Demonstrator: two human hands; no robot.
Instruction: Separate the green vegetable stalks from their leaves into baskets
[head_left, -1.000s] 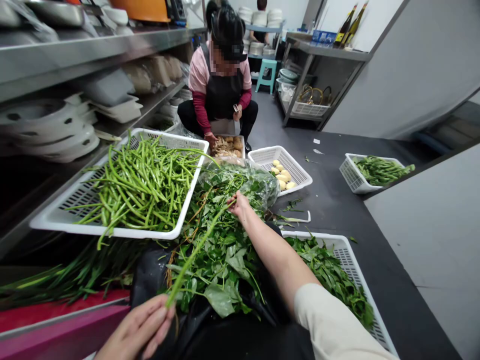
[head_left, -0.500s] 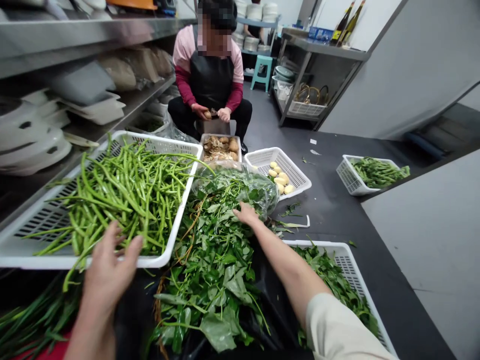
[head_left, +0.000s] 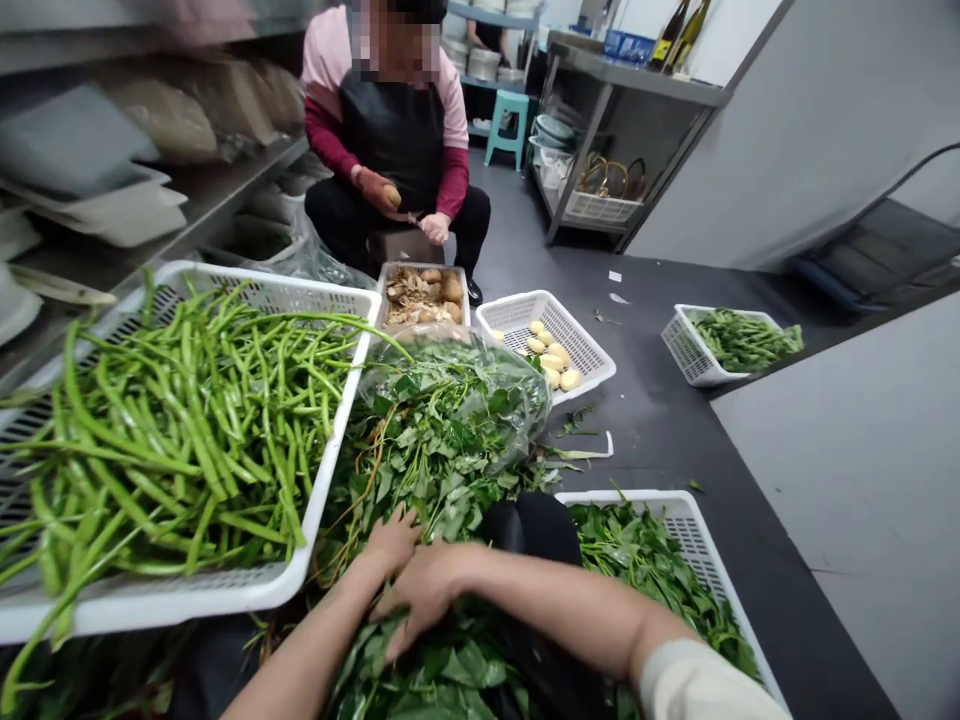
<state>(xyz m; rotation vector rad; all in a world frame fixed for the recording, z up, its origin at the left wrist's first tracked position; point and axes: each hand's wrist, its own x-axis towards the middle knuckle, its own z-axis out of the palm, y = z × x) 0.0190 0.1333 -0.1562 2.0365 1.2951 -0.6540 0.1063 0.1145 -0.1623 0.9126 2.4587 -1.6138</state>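
Note:
A large heap of leafy greens (head_left: pixel 450 420) lies before me, its far end in a clear plastic bag. My left hand (head_left: pixel 394 540) rests on the leaves, fingers spread. Just beside it, my right hand (head_left: pixel 426 590) presses on the greens with its fingers apart and pointing down to the left. Neither hand has anything clearly gripped. Left of them stands a white basket (head_left: pixel 319 520) of long green beans (head_left: pixel 195 420). At the lower right, another white basket (head_left: pixel 720 560) holds more leafy greens (head_left: pixel 645 560).
A person (head_left: pixel 397 110) sits opposite, holding a potato (head_left: pixel 391 196) over a container of peelings (head_left: pixel 420 295). Peeled potatoes (head_left: pixel 555 360) lie in a white basket (head_left: pixel 592 365). Farther right is a basket of greens (head_left: pixel 694 350). Metal shelving (head_left: pixel 225 190) runs along the left.
My left hand has moved right from the bean basket onto the greens. My right hand has come back toward me, beside it. The view has shifted, and the near greens are bunched up.

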